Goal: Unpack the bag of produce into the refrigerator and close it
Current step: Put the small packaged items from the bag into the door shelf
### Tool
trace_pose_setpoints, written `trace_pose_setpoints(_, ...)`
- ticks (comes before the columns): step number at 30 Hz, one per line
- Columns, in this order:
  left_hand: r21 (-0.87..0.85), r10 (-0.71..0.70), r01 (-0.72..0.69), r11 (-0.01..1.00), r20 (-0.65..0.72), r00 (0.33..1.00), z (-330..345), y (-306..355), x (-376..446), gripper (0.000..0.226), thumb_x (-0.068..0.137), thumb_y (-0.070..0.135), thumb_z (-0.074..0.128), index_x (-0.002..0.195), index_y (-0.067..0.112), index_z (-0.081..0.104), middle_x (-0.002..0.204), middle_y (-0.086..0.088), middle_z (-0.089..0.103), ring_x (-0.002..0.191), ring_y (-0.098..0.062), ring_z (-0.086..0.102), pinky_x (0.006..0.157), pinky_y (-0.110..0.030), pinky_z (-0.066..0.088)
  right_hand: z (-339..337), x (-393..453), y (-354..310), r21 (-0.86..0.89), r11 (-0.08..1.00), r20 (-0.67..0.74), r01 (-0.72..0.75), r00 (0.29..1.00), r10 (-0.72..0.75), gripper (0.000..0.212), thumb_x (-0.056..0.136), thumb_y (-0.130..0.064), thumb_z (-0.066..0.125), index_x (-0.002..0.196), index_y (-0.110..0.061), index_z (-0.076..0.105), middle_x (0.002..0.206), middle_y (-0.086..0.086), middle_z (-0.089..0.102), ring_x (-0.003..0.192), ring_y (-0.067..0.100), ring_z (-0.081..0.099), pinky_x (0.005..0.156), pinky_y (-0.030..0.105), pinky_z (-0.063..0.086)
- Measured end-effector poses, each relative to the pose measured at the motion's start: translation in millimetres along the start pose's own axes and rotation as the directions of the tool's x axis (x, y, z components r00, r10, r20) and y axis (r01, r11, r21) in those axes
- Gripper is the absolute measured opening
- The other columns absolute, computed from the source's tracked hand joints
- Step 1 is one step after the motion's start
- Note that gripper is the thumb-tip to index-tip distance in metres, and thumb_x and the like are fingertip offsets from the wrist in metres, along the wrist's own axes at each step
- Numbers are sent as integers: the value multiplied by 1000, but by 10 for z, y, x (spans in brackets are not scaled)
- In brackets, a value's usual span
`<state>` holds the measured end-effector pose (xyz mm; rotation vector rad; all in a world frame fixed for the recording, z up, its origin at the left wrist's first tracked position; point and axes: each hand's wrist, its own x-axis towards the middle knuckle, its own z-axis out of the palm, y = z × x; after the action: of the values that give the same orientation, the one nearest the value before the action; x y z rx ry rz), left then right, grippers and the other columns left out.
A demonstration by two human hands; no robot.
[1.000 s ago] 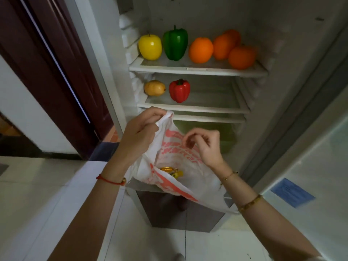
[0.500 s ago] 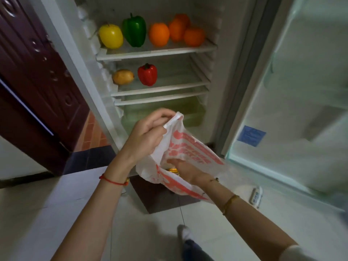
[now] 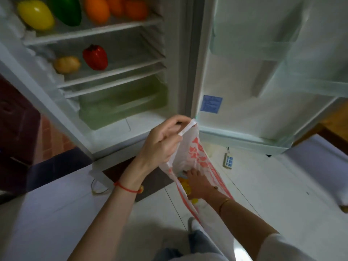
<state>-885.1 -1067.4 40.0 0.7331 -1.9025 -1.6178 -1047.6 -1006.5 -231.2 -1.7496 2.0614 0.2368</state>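
Nearest, the right hand (image 3: pixel 197 185) reaches down inside the bag (image 3: pixel 199 159), over something yellow-orange (image 3: pixel 185 185) at the bottom. Its fingers are buried in the plastic, so I cannot tell whether they have closed on anything. Just above and to the left, the left hand (image 3: pixel 162 142) pinches the bag's handle (image 3: pixel 187 127) between thumb and curled fingers, holding the mouth up and open. The bag hangs in the air in front of the fridge, above the pale floor tiles (image 3: pixel 263 194). A small white device (image 3: pixel 228 160) lies on the floor just right of the bag.

Farther off, the fridge (image 3: pixel 175 53) stands open, its door (image 3: pixel 263 91) swung out to the right. The green drawer (image 3: pixel 122 102) at the bottom is shut. On the middle shelf (image 3: pixel 120 69) sit a red pepper (image 3: pixel 95 57) and, just left of it, a tan fruit (image 3: pixel 66 64). On the top shelf (image 3: pixel 94 32), farthest away, a yellow fruit (image 3: pixel 35 15), a green pepper (image 3: pixel 65 10) and three oranges (image 3: pixel 113 8) stand in a row.

Most of the unpacking looks done: seven items are already shelved. At least one yellow item is left in the bag, possibly more, since the folds hide the rest. Those must come out, and the door is still to be closed.
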Motion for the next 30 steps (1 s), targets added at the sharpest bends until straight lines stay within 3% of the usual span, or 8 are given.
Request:
trace_pose_setpoints(5,-32,-11,15,999,108,994,237,60,-3,33,95,-17,34,121,-6,51,84,-5,62,42,9,52,41,-2,34,153,-149,184,51,990,-46,-134,990,137,108,68,-48,79,148,-10,19,148,16,27,135,35,32,113,47,33)
trace_pose_setpoints(9,-48,-25,35,998,185,983,379,58,23,34,96,-13,36,121,0,54,80,-1,66,34,0,36,35,-10,27,258,-235,310,66,980,-66,-186,980,190,101,73,-49,76,148,-12,20,150,18,23,137,35,29,116,46,29)
trace_pose_setpoints(12,-50,-22,35,998,247,969,495,96,36,32,95,-18,33,120,-8,50,89,-11,62,39,7,51,40,-2,34,328,-261,422,131,966,-61,-224,970,234,98,73,-47,75,146,-13,21,152,16,21,138,35,29,114,46,29)
trace_pose_setpoints(15,-69,-25,49,996,304,952,609,144,47,31,95,-19,31,121,-13,47,86,-8,60,43,12,54,41,-1,36,344,-287,523,115,968,-88,-222,969,233,76,85,-36,65,145,-9,26,151,15,29,140,33,29,117,46,24)
trace_pose_setpoints(21,-76,-43,70,995,315,948,746,197,133,33,94,-20,30,121,-12,46,91,-10,59,44,13,54,41,-1,37,345,-254,755,127,978,-204,-166,961,189,49,89,-28,62,131,-5,51,138,19,52,133,39,42,114,54,26)
trace_pose_setpoints(25,-80,-46,71,994,281,959,822,222,216,34,94,-19,30,122,-9,47,90,-9,62,40,9,52,39,-2,35,262,-206,936,54,984,-130,-168,976,174,52,93,-48,49,128,-10,48,135,11,51,127,33,41,112,41,26)
trace_pose_setpoints(27,-88,-35,58,994,244,969,836,199,271,36,95,-15,33,122,0,51,85,-7,66,34,1,38,37,-6,30,244,-198,1026,49,985,-106,-164,980,169,59,93,-57,44,129,-10,46,135,11,50,124,32,43,109,40,29)
trace_pose_setpoints(30,-81,-15,33,996,212,977,854,149,352,36,95,-8,37,119,11,55,90,-25,63,36,-8,25,36,-11,25,252,-159,1151,94,982,-68,-166,983,172,60,93,-57,46,134,-14,40,138,10,48,123,29,45,104,40,36)
